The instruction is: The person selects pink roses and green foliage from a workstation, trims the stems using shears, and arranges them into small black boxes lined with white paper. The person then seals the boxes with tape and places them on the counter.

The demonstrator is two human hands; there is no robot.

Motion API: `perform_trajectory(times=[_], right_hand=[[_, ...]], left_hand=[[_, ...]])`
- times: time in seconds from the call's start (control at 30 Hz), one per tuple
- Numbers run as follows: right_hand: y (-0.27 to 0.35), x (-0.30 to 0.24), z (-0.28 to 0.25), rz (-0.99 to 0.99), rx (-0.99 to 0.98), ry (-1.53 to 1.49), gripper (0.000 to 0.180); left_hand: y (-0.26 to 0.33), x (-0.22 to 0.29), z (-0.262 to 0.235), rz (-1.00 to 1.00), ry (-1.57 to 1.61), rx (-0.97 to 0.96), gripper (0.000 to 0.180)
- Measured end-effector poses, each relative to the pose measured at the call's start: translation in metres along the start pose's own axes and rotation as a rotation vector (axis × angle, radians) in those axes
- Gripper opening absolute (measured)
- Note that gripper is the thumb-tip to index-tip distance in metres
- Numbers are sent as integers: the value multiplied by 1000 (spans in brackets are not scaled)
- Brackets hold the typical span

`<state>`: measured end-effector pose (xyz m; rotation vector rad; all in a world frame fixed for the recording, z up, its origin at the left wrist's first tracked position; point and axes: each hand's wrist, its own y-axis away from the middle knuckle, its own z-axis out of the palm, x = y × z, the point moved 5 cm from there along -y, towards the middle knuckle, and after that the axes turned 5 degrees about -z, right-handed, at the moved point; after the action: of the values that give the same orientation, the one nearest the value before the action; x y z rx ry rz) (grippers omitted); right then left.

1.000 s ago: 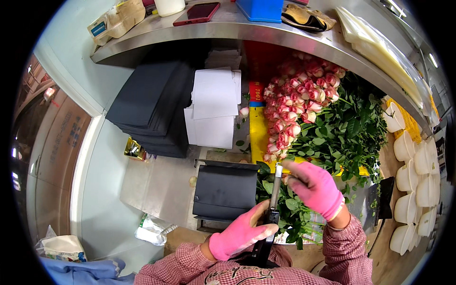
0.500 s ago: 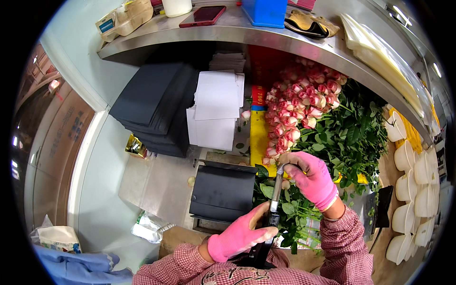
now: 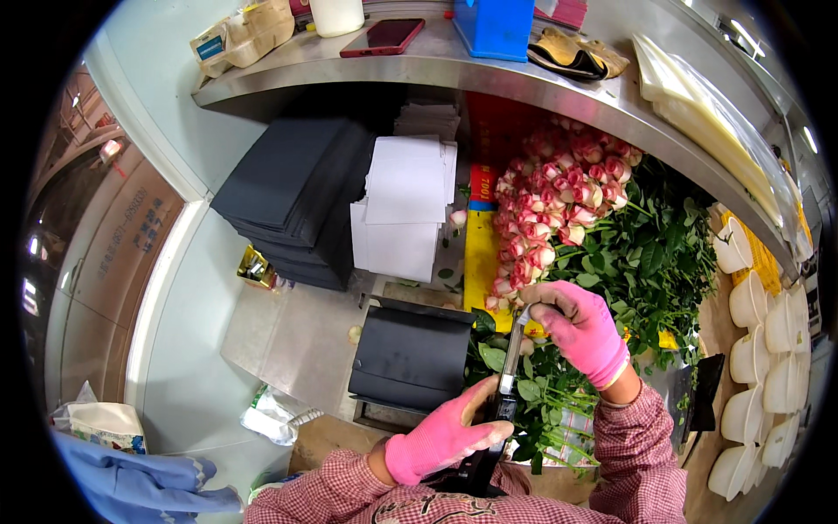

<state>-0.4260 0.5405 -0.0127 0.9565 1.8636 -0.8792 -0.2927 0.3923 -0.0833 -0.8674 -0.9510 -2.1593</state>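
A long black-and-silver tool (image 3: 513, 349), by its shape an opened stapler, stands upright in front of my chest. My left hand (image 3: 445, 435), in a pink glove with a worn palm, grips its black lower part with the thumb lying across. At the upper metal end, my right hand (image 3: 580, 327), gloved the same way, has curled fingers pinching the tip; any small piece between them cannot be made out. Just beyond lie pink-and-white roses (image 3: 559, 205) with green leafy stems (image 3: 642, 253). Left of the tool sits a stack of black sheets (image 3: 410, 354) in a metal holder.
Tall black card stacks (image 3: 292, 192) and white paper sheets (image 3: 403, 188) stand under a metal shelf (image 3: 419, 70). The shelf bears a phone (image 3: 382, 37), a blue box (image 3: 493, 28) and clear plastic sleeves (image 3: 698, 113). White tubs (image 3: 746, 349) line the right.
The whole view has shifted slightly, with the surroundings moving a little right and down. Both hands keep nearly the same grip on the stapler.
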Motion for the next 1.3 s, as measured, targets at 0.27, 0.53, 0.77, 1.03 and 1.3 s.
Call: perform_trajectory(times=[0.27, 0.53, 0.77, 1.03, 1.3], right_hand=[[0, 0, -6, -59, -55, 157, 21], [-24, -7, 21, -395, -248, 458, 23], [-49, -80, 142, -517, -361, 376, 53], [-151, -111, 373, -632, -460, 354, 25], [-299, 84, 646, -190, -516, 893, 28]], left_hand=[[-9, -8, 3, 28, 4, -15, 77], [4, 0, -13, 63, -17, -1, 66], [99, 25, -78, 306, -43, 250, 65], [263, 11, -244, 429, 390, 671, 64], [352, -17, -373, 312, 361, 766, 54]])
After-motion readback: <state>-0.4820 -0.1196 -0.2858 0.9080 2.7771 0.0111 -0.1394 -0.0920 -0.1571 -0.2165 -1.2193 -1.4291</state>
